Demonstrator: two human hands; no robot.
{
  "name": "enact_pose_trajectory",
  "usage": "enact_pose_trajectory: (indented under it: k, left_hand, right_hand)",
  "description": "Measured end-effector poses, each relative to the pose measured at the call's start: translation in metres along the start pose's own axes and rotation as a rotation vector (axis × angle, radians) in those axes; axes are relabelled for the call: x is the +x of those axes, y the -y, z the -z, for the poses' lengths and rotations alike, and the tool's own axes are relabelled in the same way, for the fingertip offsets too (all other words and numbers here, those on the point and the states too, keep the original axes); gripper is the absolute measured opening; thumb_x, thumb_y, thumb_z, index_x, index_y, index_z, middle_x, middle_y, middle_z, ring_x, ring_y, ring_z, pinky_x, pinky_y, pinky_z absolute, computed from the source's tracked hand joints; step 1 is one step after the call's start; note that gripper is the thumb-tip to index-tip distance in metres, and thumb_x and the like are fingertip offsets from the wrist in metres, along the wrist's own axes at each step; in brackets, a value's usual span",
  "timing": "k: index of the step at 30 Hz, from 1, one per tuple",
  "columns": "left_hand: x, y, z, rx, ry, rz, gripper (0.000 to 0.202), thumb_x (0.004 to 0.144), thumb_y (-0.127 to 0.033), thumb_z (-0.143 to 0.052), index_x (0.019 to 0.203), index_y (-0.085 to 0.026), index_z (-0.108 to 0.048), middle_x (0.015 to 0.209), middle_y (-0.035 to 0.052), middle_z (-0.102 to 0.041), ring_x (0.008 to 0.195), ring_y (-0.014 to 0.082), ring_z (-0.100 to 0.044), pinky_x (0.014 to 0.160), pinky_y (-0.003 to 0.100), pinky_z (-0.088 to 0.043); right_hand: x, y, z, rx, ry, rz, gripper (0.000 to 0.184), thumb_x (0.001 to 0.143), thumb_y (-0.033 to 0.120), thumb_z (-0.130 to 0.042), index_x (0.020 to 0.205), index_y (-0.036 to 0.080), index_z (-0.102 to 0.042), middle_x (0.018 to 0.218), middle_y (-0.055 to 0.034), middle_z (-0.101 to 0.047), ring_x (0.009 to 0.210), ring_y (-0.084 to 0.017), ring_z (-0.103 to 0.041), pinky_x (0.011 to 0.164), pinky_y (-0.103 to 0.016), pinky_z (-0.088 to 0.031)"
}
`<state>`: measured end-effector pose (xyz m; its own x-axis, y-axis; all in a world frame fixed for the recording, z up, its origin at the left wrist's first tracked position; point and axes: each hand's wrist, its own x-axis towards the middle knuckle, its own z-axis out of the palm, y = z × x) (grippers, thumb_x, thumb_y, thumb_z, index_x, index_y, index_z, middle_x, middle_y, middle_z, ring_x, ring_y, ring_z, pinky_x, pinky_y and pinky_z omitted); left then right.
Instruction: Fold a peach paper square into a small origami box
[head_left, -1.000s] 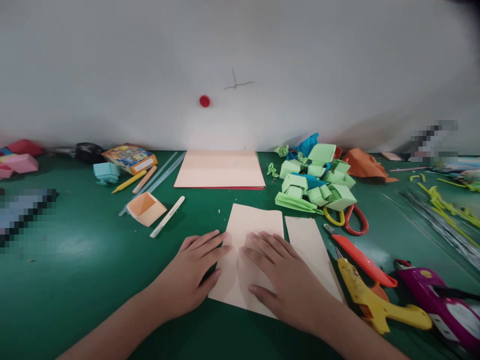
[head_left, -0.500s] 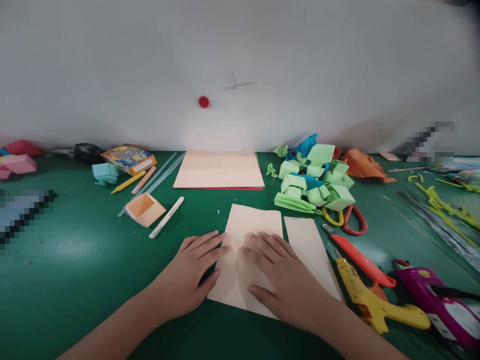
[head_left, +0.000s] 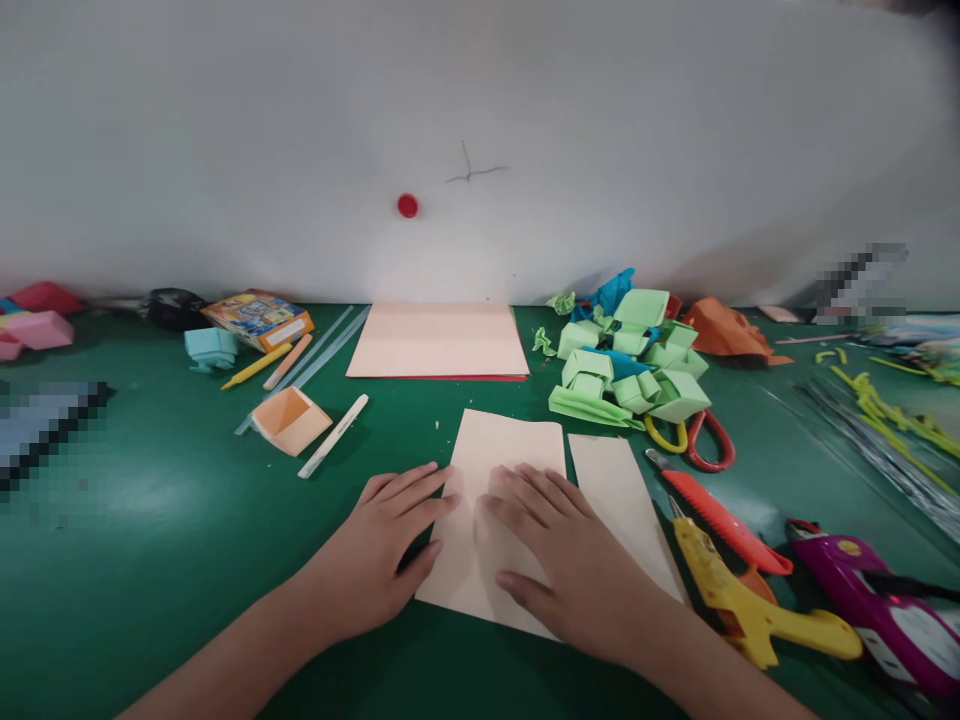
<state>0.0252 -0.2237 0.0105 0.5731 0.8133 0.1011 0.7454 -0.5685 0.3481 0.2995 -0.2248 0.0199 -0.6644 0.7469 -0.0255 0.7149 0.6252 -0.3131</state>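
A pale peach sheet of paper (head_left: 510, 440) lies on the green tabletop in front of me. My left hand (head_left: 394, 540) rests at its left edge, fingers stretched out and their tips on the paper. Across its right half lies my right hand (head_left: 551, 555), flat with the fingers spread. A narrower peach paper strip (head_left: 611, 480) sits just to the right, partly under my right wrist and forearm. Neither hand grips anything.
To the right lie a red cutter knife (head_left: 724, 520), a yellow glue gun (head_left: 720, 580), scissors (head_left: 710, 440), a purple power strip (head_left: 870, 580) and folded green paper pieces (head_left: 637, 350). Stacked peach sheets (head_left: 439, 340) lie by the wall; a paper box (head_left: 291, 420) and white stick (head_left: 334, 435) are left.
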Motion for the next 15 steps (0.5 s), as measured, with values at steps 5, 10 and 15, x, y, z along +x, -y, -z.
enact_pose_trajectory:
  k: [5, 10, 15]
  left_hand:
    - [0.002, -0.001, 0.000, 0.010, 0.001, -0.004, 0.044, 0.099, -0.026, -0.052, 0.143, -0.030, -0.058, 0.155, 0.0052, -0.053, 0.145, 0.0310, -0.044, 0.112, 0.051, -0.041]
    - [0.010, -0.004, 0.002, 0.064, -0.035, -0.004, 0.030, 0.097, -0.027, -0.053, 0.124, -0.028, -0.068, 0.146, 0.0061, -0.059, 0.134, 0.0306, -0.052, 0.107, 0.050, -0.042]
    - [0.028, -0.004, 0.012, 0.166, -0.011, -0.056, 0.020, 0.097, -0.024, -0.051, 0.106, -0.025, -0.070, 0.133, 0.0078, -0.063, 0.122, 0.0302, -0.056, 0.101, 0.051, -0.043]
  right_hand:
    - [0.000, -0.001, -0.002, -0.017, -0.005, 0.005, 0.061, 0.099, 0.044, -0.051, 0.157, 0.025, -0.040, 0.169, -0.0045, -0.029, 0.156, -0.029, -0.020, 0.127, -0.054, -0.020]
    - [-0.003, -0.001, -0.005, -0.077, 0.007, 0.060, 0.062, 0.104, 0.046, -0.044, 0.160, 0.021, -0.034, 0.171, -0.0087, -0.023, 0.157, -0.032, -0.014, 0.127, -0.056, -0.018]
    - [-0.003, -0.001, -0.007, -0.090, 0.005, 0.071, 0.063, 0.106, 0.050, -0.039, 0.161, 0.020, -0.032, 0.170, -0.0109, -0.022, 0.157, -0.034, -0.012, 0.127, -0.057, -0.017]
